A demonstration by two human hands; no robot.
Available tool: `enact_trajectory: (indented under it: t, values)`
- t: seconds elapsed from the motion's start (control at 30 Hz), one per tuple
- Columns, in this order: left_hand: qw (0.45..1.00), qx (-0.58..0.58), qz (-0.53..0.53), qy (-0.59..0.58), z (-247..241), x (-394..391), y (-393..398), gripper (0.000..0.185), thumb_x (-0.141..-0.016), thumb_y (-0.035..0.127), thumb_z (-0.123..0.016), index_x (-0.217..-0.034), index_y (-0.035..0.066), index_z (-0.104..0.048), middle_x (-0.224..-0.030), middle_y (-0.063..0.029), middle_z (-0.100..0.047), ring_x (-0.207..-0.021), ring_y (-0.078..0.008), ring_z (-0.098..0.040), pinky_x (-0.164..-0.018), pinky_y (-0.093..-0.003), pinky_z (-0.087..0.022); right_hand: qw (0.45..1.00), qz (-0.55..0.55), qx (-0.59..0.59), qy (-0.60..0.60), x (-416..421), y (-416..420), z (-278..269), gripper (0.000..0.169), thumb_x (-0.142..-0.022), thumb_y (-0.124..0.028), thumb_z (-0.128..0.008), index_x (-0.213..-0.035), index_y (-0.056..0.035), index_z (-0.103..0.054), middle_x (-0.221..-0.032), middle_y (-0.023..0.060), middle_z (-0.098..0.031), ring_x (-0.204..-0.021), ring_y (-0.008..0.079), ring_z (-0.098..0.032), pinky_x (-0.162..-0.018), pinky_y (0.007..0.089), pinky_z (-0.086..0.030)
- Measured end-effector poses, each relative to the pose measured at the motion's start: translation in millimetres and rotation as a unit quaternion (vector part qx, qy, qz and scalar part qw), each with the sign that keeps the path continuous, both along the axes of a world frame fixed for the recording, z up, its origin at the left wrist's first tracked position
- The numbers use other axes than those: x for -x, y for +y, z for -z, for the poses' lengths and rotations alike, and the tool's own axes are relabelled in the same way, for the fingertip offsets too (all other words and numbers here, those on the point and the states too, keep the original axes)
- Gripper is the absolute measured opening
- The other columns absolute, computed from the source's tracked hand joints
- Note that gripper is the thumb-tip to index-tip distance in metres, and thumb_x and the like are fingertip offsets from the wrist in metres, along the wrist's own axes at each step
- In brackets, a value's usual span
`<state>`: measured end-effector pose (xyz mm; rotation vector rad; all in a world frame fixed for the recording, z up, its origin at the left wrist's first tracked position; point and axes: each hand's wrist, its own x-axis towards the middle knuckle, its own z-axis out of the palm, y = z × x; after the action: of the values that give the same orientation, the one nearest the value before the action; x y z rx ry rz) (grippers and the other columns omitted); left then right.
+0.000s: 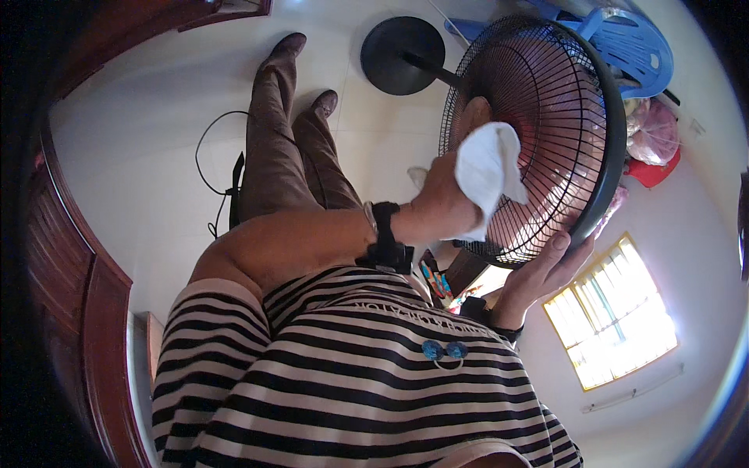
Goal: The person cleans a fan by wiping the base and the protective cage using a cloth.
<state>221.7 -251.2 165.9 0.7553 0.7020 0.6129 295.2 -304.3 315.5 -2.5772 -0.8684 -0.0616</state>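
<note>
My left hand (439, 202) grips a bunched white cloth (485, 167), which overlaps the wire grille of a black pedestal fan (576, 117). Whether the whole cloth presses on the wires I cannot tell. Against the lower rim of the fan's cage rests my right hand (541, 278), thumb on the near side and the other fingers partly hidden behind the rim. The fan's head is turned sideways to me. Its round black base (404, 55) and short visible pole show beyond the cage, on the tiled floor.
A blue plastic chair (635, 52) stands behind the fan, with filled plastic bags (655, 131) and a red item (655, 169) below it. A black cable (202, 152) loops beside my legs. Dark wooden furniture (64, 257) lines the left; a barred window (611, 310) is at right.
</note>
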Motion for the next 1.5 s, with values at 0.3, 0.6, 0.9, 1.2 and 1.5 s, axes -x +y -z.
enact_trajectory:
  t: [0.3, 0.6, 0.9, 1.2, 1.5]
  values:
    - [0.960, -0.263, -0.092, -0.018, -39, -28, 94, 0.039, -0.078, 0.019, -0.077, -0.109, 0.002, -0.062, -0.092, -0.0148, -0.064, -0.082, -0.0316, -0.068, -0.067, -0.0424, -0.056, 0.999, 0.015, 0.030, -0.002, 8, -4, 0, 0.063, -0.107, -0.045, -0.052, -0.147, 0.0028, -0.043, -0.126, 0.0147, -0.057, -0.115, 0.0228, -0.056, -0.097, 0.0344, -0.045]
    - [0.896, -0.345, 0.258, -0.104, 39, 51, -49, 0.026, -0.081, 0.014, -0.064, -0.104, 0.002, -0.067, -0.100, -0.0171, -0.066, -0.094, -0.0324, -0.066, -0.086, -0.0451, -0.054, 0.998, 0.018, 0.055, -0.036, 13, 1, -3, 0.069, -0.105, -0.054, -0.048, -0.140, 0.0055, -0.048, -0.112, 0.0123, -0.058, -0.099, 0.0224, -0.052, -0.089, 0.0352, -0.040]
    - [0.896, -0.279, 0.289, 0.191, 204, -64, 25, 0.012, -0.075, 0.022, -0.072, -0.072, 0.011, -0.076, -0.084, -0.0152, -0.073, -0.085, -0.0337, -0.070, -0.080, -0.0478, -0.053, 0.996, 0.012, 0.073, -0.045, 20, -7, -4, 0.084, -0.102, -0.063, -0.046, -0.144, 0.0099, -0.042, -0.131, 0.0218, -0.052, -0.122, 0.0338, -0.050, -0.108, 0.0453, -0.036]
    - [0.979, 0.189, 0.073, 0.024, 225, -123, 148, 0.022, -0.100, 0.020, -0.064, -0.113, 0.005, -0.071, -0.112, -0.0089, -0.070, -0.108, -0.0275, -0.066, -0.093, -0.0456, -0.052, 0.997, 0.016, 0.072, -0.031, 22, -24, 0, 0.094, -0.101, -0.066, -0.044, -0.149, 0.0146, -0.033, -0.143, 0.0310, -0.044, -0.133, 0.0415, -0.045, -0.111, 0.0514, -0.035]
    - [0.928, -0.355, -0.080, -0.087, 71, -130, 199, 0.037, -0.105, 0.018, -0.055, -0.138, 0.003, -0.056, -0.128, -0.0101, -0.063, -0.114, -0.0196, -0.061, -0.094, -0.0348, -0.050, 0.995, 0.030, 0.038, -0.088, 25, -38, 15, 0.087, -0.101, -0.066, -0.041, -0.144, 0.0096, -0.039, -0.134, 0.0256, -0.053, -0.122, 0.0362, -0.053, -0.105, 0.0470, -0.040]
